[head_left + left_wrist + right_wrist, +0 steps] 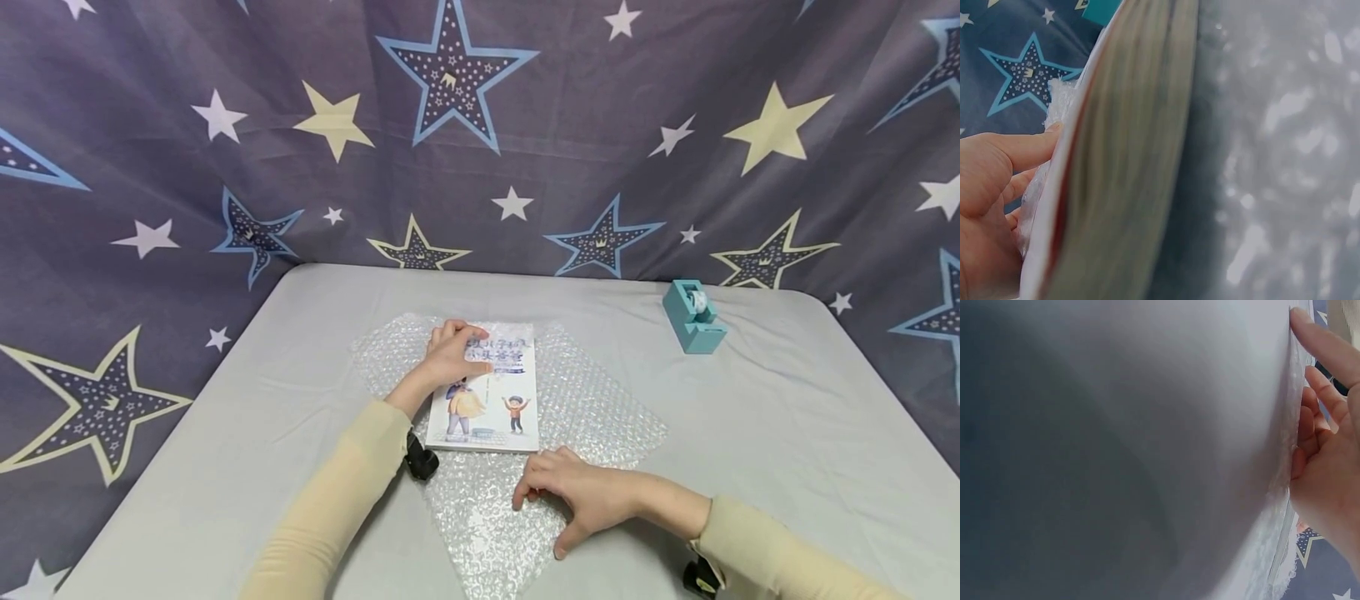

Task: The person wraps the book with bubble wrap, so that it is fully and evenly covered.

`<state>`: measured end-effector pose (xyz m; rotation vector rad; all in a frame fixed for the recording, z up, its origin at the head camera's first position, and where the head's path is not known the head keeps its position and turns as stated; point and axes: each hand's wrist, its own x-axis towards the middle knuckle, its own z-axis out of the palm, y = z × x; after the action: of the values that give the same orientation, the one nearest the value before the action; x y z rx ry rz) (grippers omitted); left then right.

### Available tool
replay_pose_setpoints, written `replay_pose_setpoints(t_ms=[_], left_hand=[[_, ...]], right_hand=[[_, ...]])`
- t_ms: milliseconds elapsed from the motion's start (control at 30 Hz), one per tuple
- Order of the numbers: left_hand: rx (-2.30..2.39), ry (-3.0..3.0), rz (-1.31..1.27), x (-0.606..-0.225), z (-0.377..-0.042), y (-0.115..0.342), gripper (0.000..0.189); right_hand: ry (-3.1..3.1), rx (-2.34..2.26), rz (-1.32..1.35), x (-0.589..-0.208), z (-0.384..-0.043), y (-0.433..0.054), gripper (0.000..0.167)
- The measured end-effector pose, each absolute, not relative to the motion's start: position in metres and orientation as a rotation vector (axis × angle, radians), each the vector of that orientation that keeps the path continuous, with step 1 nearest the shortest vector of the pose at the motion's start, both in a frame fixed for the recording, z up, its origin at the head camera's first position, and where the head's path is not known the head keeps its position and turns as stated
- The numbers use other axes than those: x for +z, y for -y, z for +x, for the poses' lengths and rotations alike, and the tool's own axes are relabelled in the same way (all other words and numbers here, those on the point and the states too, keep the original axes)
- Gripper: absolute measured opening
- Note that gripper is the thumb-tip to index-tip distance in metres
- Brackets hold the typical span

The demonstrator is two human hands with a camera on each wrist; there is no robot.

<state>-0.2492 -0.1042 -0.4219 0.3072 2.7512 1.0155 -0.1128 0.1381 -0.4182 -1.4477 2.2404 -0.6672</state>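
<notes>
A white picture book [486, 414] with cartoon figures on its cover lies on a sheet of clear bubble wrap [480, 508], set at an angle beneath it. My left hand [452, 357] rests across the upper left of the cover, thumb and fingers spread. The book's page edges [1129, 150] fill the middle of the left wrist view. Below the book's near edge, my right hand [588, 493] touches the near part of the wrap, its thumb well apart from its bent fingers. In the right wrist view those fingers [1325, 406] are at the wrap's edge.
A teal tape dispenser [693, 321] with a roll of tape stands at the back right of the table [787, 467], which has a pale cloth over it. Behind the table hangs a dark curtain [585, 108] with stars.
</notes>
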Motion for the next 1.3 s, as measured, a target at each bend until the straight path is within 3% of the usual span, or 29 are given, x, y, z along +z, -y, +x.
replay_pose_setpoints(t_ms=[700,1300], left_hand=[[0.902,-2.697,0.356,-0.417,-0.253,0.106,0.052],[0.82,-2.705,0.404,-0.414,-0.257,0.109,0.053]], right_hand=[[-2.209,-0.762,-1.459,-0.409,-0.118,-0.137,0.038],[-2.215,-1.047,-1.196,-0.396,-0.134,-0.135,0.011]])
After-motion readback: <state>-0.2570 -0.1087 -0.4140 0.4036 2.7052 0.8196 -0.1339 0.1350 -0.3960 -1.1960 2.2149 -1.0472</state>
